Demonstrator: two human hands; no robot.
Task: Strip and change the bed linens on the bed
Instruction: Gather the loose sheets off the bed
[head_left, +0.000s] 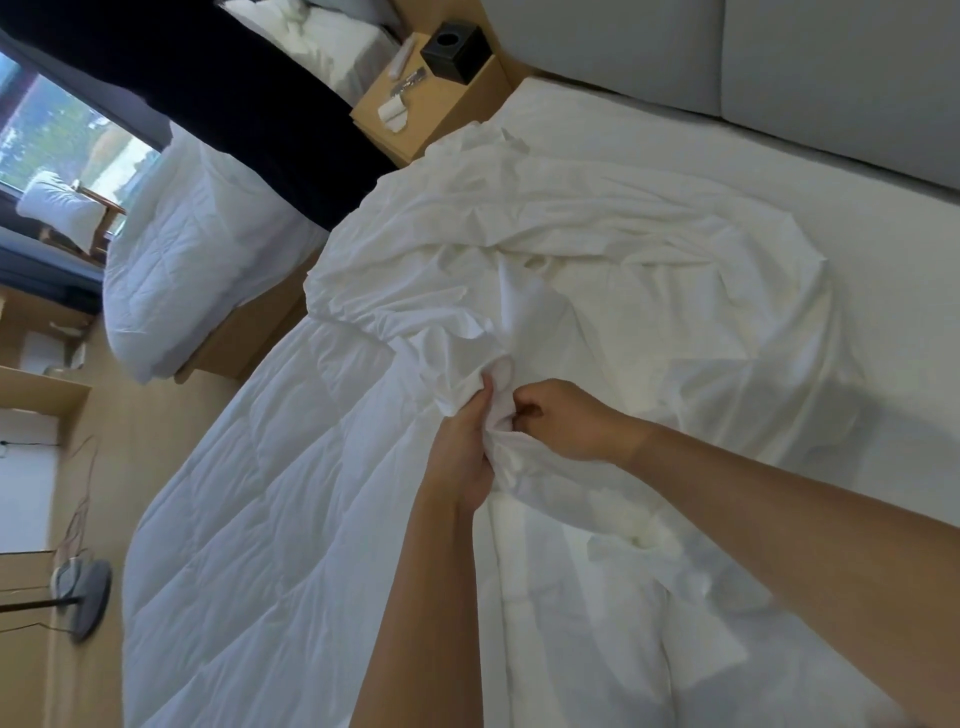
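No readable text anywhere.

White quilted duvet (249, 493), white wrinkled sheet (597, 249), grey headboard (831, 62), tan wood nightstand (441, 114), black tissue box (456, 49).

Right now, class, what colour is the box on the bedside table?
Black. The box shows best in the head view, on the bedside table.
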